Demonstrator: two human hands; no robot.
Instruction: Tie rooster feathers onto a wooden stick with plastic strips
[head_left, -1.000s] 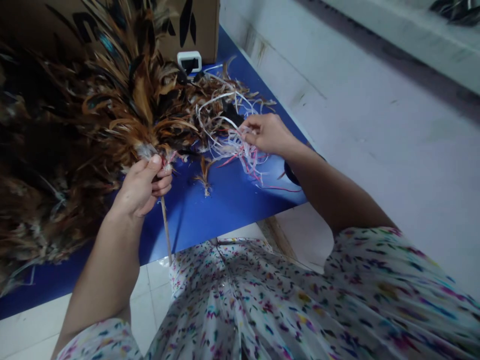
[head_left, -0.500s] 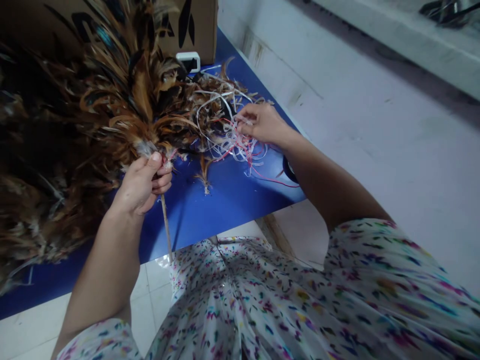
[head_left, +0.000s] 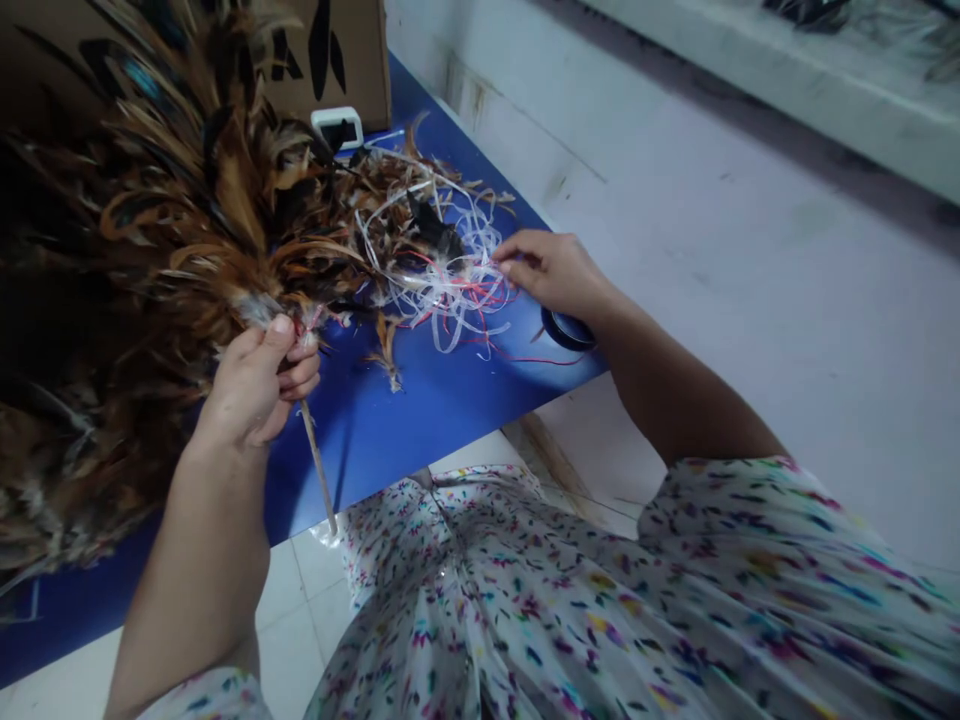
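My left hand (head_left: pixel 259 380) is closed around the thin wooden stick (head_left: pixel 319 465) of a feather duster, just below its bound brown and black feathers (head_left: pixel 240 200). Pink-red string shows at the binding beside my thumb. My right hand (head_left: pixel 551 270) has its fingers bent at the right edge of a tangle of clear plastic strips (head_left: pixel 442 295) mixed with red string. Its thumb and forefinger appear to pinch some strips, though the tips are partly hidden. A small loose feather tuft (head_left: pixel 387 352) lies on the blue tabletop (head_left: pixel 420 420) between my hands.
A large feather heap (head_left: pixel 67 440) covers the left side. Loose feathers (head_left: pixel 375 205) lie behind the strips. A cardboard box (head_left: pixel 367 70) and a white-framed object (head_left: pixel 337 128) stand at the back. A black round object (head_left: pixel 568 330) sits near my right forearm, beside the wall (head_left: pixel 712 260).
The view has shifted, moving the table and feathers leftward. My right hand has drawn back rightward to the edge of the strips, which now lie more spread out. My left hand keeps its grip.
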